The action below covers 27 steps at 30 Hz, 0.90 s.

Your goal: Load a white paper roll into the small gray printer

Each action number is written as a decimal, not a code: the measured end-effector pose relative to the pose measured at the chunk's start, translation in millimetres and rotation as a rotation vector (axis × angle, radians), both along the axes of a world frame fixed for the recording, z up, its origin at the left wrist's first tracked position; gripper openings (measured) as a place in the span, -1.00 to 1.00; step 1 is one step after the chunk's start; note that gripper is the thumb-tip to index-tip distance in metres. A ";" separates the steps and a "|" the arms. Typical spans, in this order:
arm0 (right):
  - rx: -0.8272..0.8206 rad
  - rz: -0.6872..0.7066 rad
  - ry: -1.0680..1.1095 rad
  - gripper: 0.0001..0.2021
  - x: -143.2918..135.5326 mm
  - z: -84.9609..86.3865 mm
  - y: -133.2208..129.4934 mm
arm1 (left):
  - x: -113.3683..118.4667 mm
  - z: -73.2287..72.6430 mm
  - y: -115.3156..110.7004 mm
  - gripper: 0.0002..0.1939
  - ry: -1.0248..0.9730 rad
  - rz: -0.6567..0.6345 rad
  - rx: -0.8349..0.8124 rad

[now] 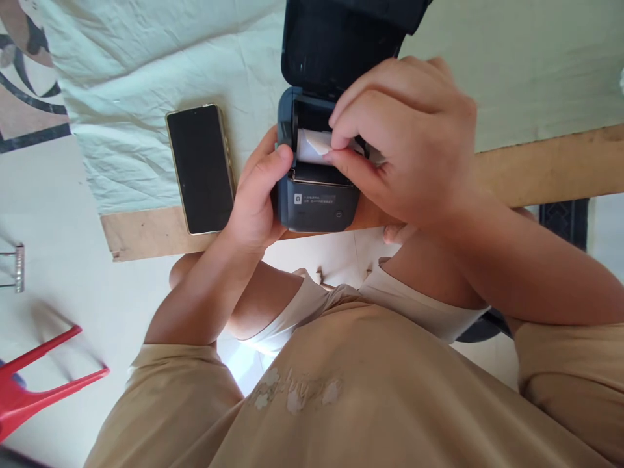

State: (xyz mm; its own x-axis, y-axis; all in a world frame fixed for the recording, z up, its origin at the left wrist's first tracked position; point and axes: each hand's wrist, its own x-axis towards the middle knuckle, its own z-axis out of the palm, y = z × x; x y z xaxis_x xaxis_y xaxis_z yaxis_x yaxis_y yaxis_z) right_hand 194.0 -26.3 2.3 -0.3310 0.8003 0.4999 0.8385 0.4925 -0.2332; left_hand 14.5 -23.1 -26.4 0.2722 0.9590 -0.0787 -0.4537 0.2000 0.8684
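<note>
A small dark printer-like device [319, 208] rests at the table's near edge with its black lid [341, 45] tipped open away from me. Inside its compartment lies a white paper roll [308, 148]. My left hand [258, 188] grips the device's left side, thumb on the rim. Above the right part of the compartment, my right hand [404, 136] pinches the loose corner of the paper between thumb and fingers. Those fingers hide the roll's right end.
A phone [202, 169] with a dark screen lies left of the device on the pale green cloth [127, 84]. The wooden table edge [151, 234] runs below. Red chair legs [53, 380] stand on the floor at lower left.
</note>
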 end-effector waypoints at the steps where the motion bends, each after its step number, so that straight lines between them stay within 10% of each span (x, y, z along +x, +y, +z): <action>1: 0.063 -0.012 0.025 -0.71 -1.3 -1.3 -0.4 | -2.2 3.7 0.5 -0.70 0.045 -0.058 -0.036; 9: 0.435 0.094 0.240 -0.82 -0.3 -6.8 -4.8 | -3.7 -4.2 0.7 -0.37 0.105 0.051 -0.053; 27: 0.312 0.315 0.133 -0.84 4.4 -11.9 -24.0 | -9.2 0.9 -0.8 -0.51 0.121 -0.024 -0.053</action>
